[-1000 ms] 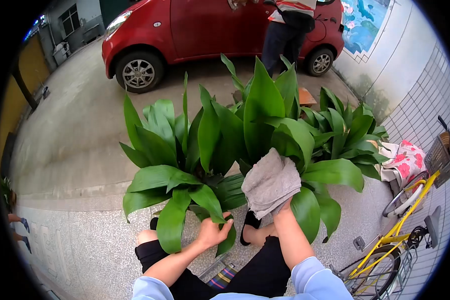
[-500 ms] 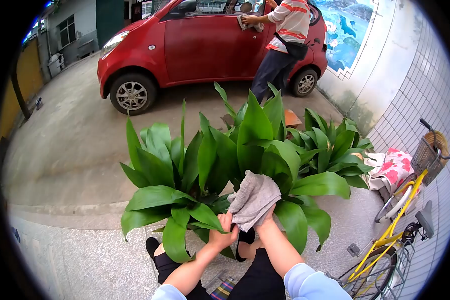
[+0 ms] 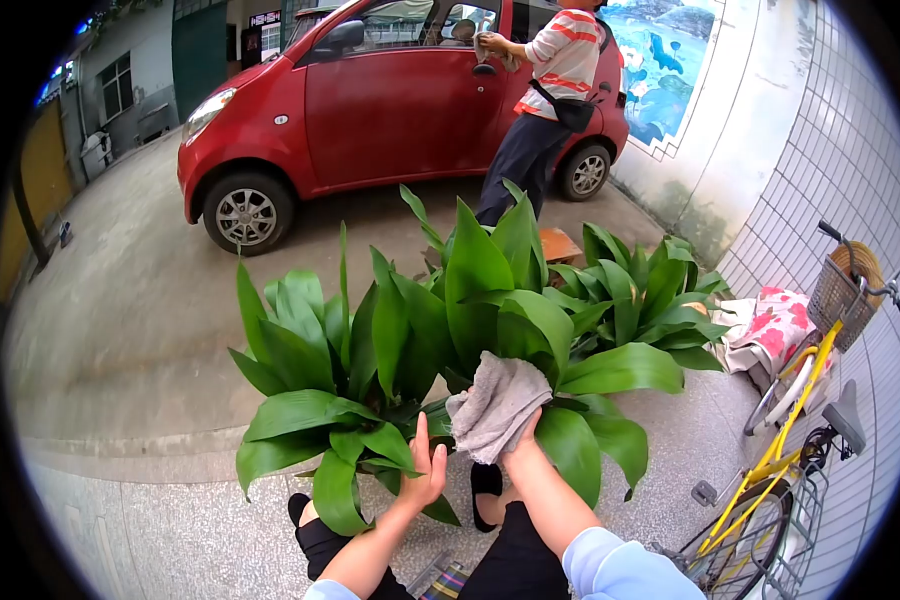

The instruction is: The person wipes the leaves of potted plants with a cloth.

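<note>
Broad green leaves of a plant (image 3: 470, 270) spread out in front of me. A grey cloth (image 3: 500, 403) is draped over my right hand (image 3: 526, 436), which grips it among the leaves; most of those fingers are hidden under the cloth. My left hand (image 3: 427, 474) is just left of the cloth, apart from it, with its fingers stretched upward and nothing held. It is close to the drooping leaves on the left.
Across the pavement stands a red car (image 3: 400, 110), and a person (image 3: 555, 75) in a striped shirt holds a cloth at its door. To the right, a yellow bicycle (image 3: 785, 440) leans near the tiled wall (image 3: 820, 150), beside a flowered cloth (image 3: 775, 325).
My left hand has come off the grey cloth and opened, moving a little left. My right hand still holds the cloth. The view has shifted slightly, and the person's hand moved up the car door.
</note>
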Demonstrator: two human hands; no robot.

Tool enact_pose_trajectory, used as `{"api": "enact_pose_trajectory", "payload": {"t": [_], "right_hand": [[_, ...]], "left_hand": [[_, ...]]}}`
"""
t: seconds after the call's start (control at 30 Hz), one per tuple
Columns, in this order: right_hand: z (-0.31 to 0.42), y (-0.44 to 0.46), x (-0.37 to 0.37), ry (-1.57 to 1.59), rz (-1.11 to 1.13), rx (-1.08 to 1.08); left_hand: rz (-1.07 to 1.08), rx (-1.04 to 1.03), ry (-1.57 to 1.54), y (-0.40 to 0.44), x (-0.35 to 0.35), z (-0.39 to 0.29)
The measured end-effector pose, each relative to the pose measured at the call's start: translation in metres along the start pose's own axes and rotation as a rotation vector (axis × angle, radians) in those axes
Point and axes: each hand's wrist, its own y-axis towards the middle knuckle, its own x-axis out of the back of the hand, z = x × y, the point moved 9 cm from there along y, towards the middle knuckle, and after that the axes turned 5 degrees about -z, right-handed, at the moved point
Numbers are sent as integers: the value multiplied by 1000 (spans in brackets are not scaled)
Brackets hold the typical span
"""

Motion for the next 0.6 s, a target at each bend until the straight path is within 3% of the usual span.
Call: {"api": "enact_pose_trajectory", "payload": {"t": [0.03,0.13,0.17,0.27,0.3,0.43,0.53,0.6], "right_hand": [[2,2,4,-14,11,16],[7,5,14,-52,30,51],[8,6,18,-64,29,59],[5,7,20,-5,39,25],[3,8,22,30,44,5],[0,15,36,25,35,25],[-10,16,36,-44,113,-13],[-18,23,37,-144,111,-76]], "left_hand": [[-100,-85,61,1,8,-2],[-188,90,92,5,27,5],[-267,21,183,6,36,1],[-125,177,116,1,33,18],[-183,127,124,-1,35,16],[-88,-69,248,-6,36,5],[-51,-432,384,-12,42,-32],[-42,-445,420,-16,47,-41]]}}
